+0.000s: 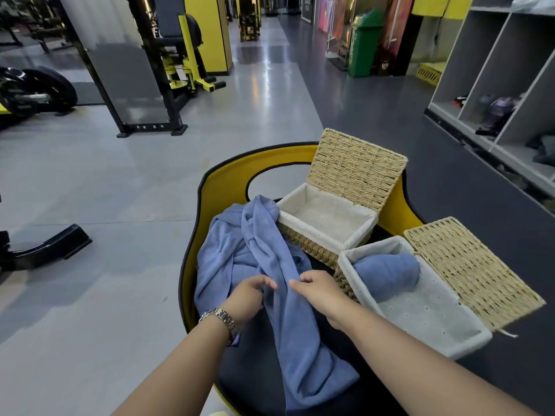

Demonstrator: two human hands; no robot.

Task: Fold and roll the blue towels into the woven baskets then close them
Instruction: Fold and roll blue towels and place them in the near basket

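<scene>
A crumpled blue towel [270, 265] lies bunched across a black and yellow padded seat [225, 175]. My left hand [249, 298] and my right hand [321, 291] pinch a long fold of it side by side, close together. Two woven baskets with white liners stand to the right, both with lids tipped open. The far basket [327, 217] holds nothing. The near basket [420, 307] holds one rolled blue towel [387, 274] at its far end.
Grey shelving [495, 85] with bags runs along the right. Yellow and black gym machines [180, 64] stand at the back left, and a black machine foot [51, 244] lies on the grey floor to the left.
</scene>
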